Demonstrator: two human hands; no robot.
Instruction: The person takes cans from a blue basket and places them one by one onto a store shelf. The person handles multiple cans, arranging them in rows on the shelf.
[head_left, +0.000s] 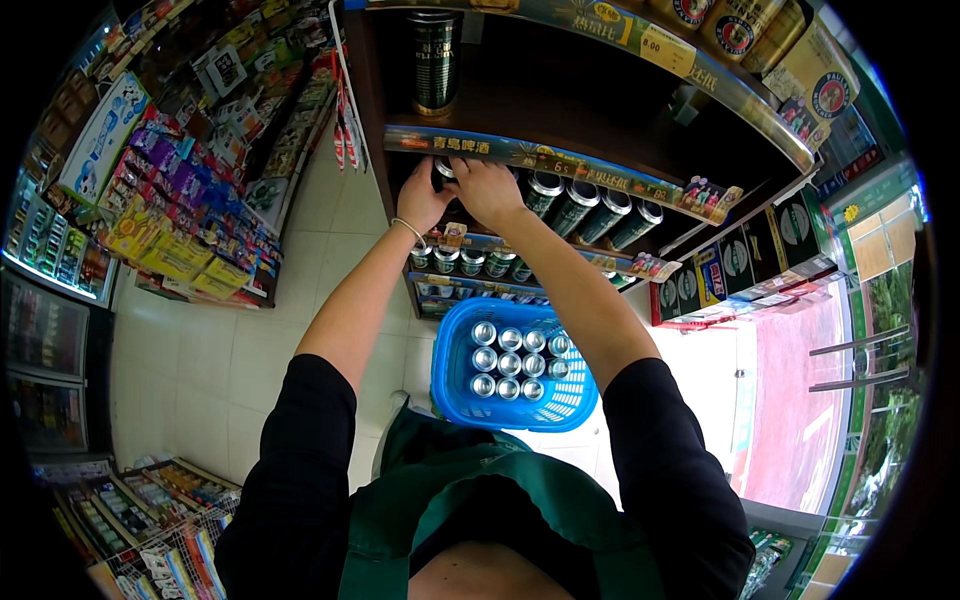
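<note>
My left hand and my right hand are together at the left end of a shelf, around a dark drink can. Its metal rim shows between my fingers, while most of its body is hidden. To the right on the same shelf, several dark green cans stand in a row beneath the label strip of the shelf above. Below my arms, a blue plastic basket holds several upright cans with silver tops.
One tall dark can stands on the upper shelf. More cans line a lower shelf. Boxed drinks are stacked at right near a bright doorway. A snack display and glass-door coolers stand at left.
</note>
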